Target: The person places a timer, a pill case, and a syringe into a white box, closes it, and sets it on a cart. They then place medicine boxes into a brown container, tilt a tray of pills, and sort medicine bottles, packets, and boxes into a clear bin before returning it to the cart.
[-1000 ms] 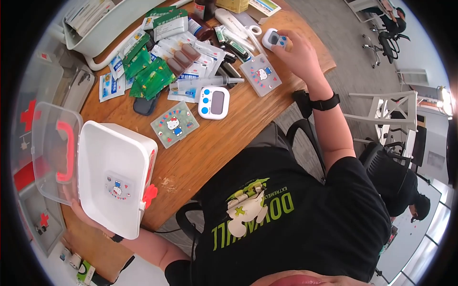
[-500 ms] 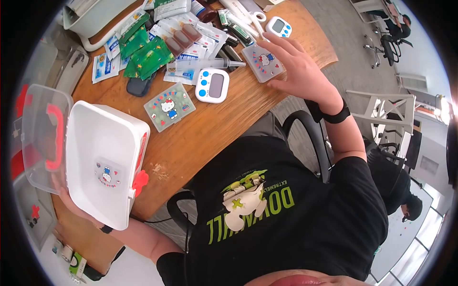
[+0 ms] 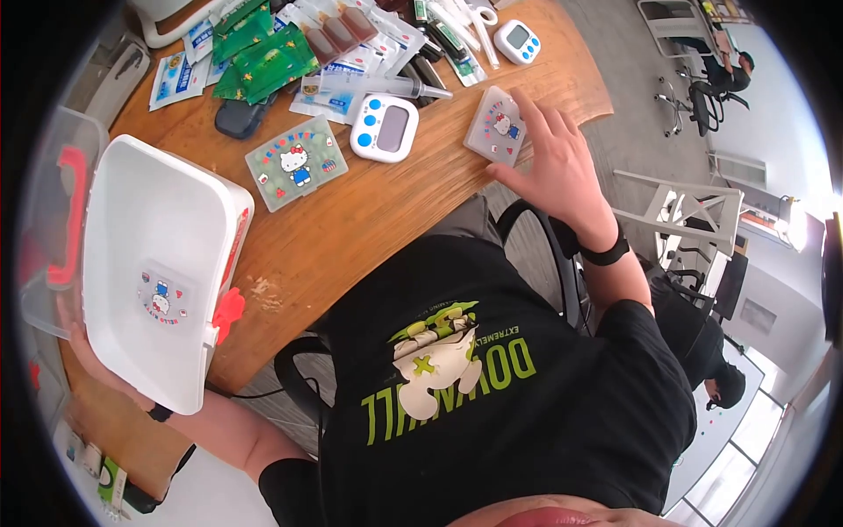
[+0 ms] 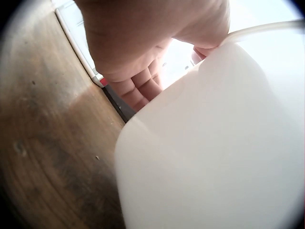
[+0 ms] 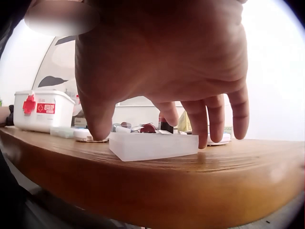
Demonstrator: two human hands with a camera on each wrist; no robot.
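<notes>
Right hand closing on a small pill case while the left steadies an open kit box.

Head view: the right hand (image 3: pixel 555 171) spreads its fingers over the small translucent plastic pill case with a cartoon-cat sticker (image 3: pixel 497 126) near the wooden table (image 3: pixel 369 220) edge, within easy reach; the left hand (image 3: pixel 83 347) props the open white plastic first-aid box with red latch (image 3: pixel 158 263) from beneath, mouth upward. The black T-shirt (image 3: pixel 492 378) reads "DOWNHILL".
Left wrist view: fingers curled under the box's wall.
Right wrist view: thumb and fingertips bracket the case, apparently not clamped; a second white box with a red label (image 5: pixel 43 109), its text unreadable.
</notes>
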